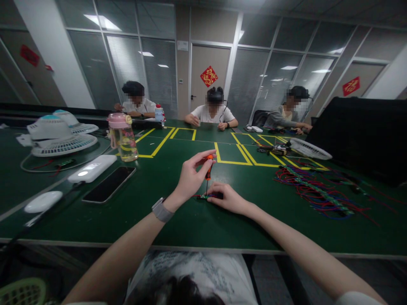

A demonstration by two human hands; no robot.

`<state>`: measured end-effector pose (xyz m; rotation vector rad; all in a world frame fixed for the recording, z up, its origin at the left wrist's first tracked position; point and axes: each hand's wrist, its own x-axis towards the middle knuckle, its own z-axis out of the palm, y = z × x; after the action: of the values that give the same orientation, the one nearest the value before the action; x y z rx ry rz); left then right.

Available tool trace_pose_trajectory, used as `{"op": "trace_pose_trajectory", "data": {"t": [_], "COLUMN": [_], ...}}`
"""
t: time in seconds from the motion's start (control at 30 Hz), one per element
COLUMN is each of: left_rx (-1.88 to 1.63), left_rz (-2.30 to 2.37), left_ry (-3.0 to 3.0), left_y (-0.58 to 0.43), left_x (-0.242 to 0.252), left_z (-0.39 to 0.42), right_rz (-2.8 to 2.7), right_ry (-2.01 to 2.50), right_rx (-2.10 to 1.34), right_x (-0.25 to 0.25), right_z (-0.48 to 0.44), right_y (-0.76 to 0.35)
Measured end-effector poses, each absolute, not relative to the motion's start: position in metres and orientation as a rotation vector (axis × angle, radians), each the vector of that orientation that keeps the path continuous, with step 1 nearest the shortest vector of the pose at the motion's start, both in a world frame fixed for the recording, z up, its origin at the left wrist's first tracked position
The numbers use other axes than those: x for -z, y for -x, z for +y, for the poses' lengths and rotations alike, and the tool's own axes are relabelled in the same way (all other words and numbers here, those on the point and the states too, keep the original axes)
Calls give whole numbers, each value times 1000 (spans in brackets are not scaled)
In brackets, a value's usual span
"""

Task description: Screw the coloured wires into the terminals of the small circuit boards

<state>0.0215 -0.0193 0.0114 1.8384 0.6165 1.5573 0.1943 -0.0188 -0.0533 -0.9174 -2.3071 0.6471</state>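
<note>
Head cam: table (152,231) is dark green, with yellow tape (233,162) boxes laid out beyond the fingers. Past those there's a door (199,63) with a red diamond sign (209,76), glass panels either side, and 3 people sitting across the table. Left of the fingers: phone (110,184), power bank (92,168), drink bottle (123,140), and 2 fans (63,137) further out. Right of the fingers, a messy row of small boards with red and blue wires (314,190).

Screwdriver (208,171) is in the left hand (191,176), thumb and fingertips pinching the top of the orange and black handle. It's close to upright, long axis leaning just a touch, shaft pointing down at the little green board (202,197) under those fingers. Can't tell if the tip's actually touching.

Board lies flat, long axis running roughly left to right. Right hand (229,199) rests on the table, fingers curled at the board's right end; can't tell if they're gripping it or only steadying it.
</note>
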Motion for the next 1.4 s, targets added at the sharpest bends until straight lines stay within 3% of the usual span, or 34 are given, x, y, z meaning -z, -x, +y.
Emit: {"op": "trace_pose_trajectory", "data": {"t": [0.17, 0.43, 0.67, 0.9, 1.13, 1.4], "left_rx": [-1683, -1549, -1710, -1535, -1705, -1576], "left_rz": [749, 615, 751, 618, 792, 669], "left_ry": [-1965, -1825, -1971, -1827, -1960, -1828], "left_y": [-21, -22, -21, -22, -20, -21], "left_x": [-11, -14, -11, -16, -12, -13], "left_z": [-19, -23, -19, -25, -19, -24], "right_rz": [-2313, -2311, -2310, -2315, -2308, -2318], "right_ry": [936, 930, 913, 924, 918, 925], "right_rx": [-643, -652, -649, -653, -648, -640], "right_x": [53, 53, 54, 52, 52, 53], "right_z": [-19, -20, -19, -20, -20, -19], "right_y": [-194, -194, -195, -194, -194, -194]}}
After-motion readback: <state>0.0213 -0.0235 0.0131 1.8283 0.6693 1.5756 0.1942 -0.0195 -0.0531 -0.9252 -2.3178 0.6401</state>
